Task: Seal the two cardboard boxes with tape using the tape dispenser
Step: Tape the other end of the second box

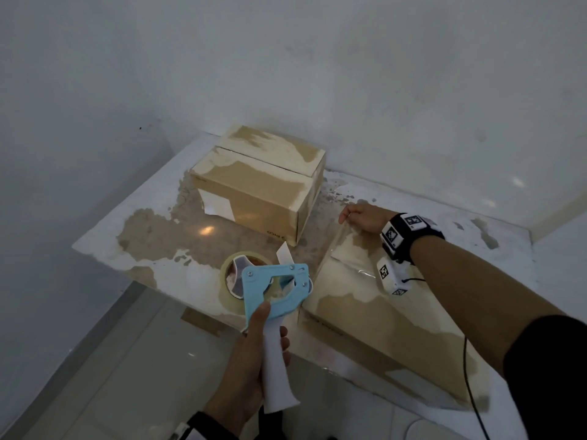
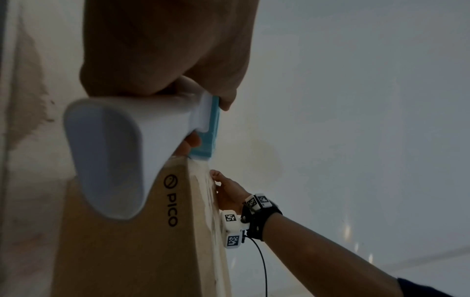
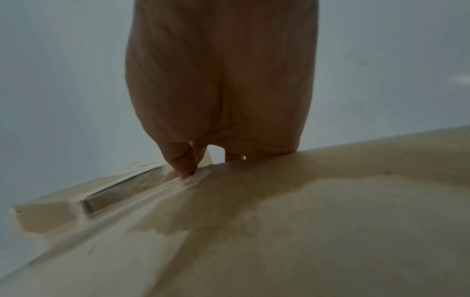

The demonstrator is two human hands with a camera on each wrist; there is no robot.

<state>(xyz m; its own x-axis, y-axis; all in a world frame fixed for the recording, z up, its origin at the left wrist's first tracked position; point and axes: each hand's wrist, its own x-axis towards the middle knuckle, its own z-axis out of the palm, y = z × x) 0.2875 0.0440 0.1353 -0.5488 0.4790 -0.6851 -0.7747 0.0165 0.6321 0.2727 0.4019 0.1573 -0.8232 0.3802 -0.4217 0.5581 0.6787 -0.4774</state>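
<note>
Tape dispenser (image 1: 275, 282): blue frame, white handle, roll of clear tape (image 1: 233, 282) mounted on its left side; held above the near edge of the table, just left of the near box. Left hand (image 1: 251, 354): fingers and thumb wrapped round the white handle, thumb lying up against the blue frame. Near box (image 1: 374, 338): brown cardboard, lying flat at the right near part of the table (image 1: 152, 223), dark lettering on its near side, a strip of clear tape (image 1: 346, 249) wrinkled across its top toward the far end. Right hand (image 1: 362, 217): resting at the far end of the near box, fingertips (image 3: 182, 170) bent down and pressing the tape end over the far edge; whether thumb and finger pinch the tape cannot be told. Far box (image 1: 263, 182): brown cardboard, standing toward the far middle of the table, well apart from both hands, flaps down with an open seam across the top, white label on its near left face. Table: white surface worn through to brown in patches, set in a corner of white walls.
</note>
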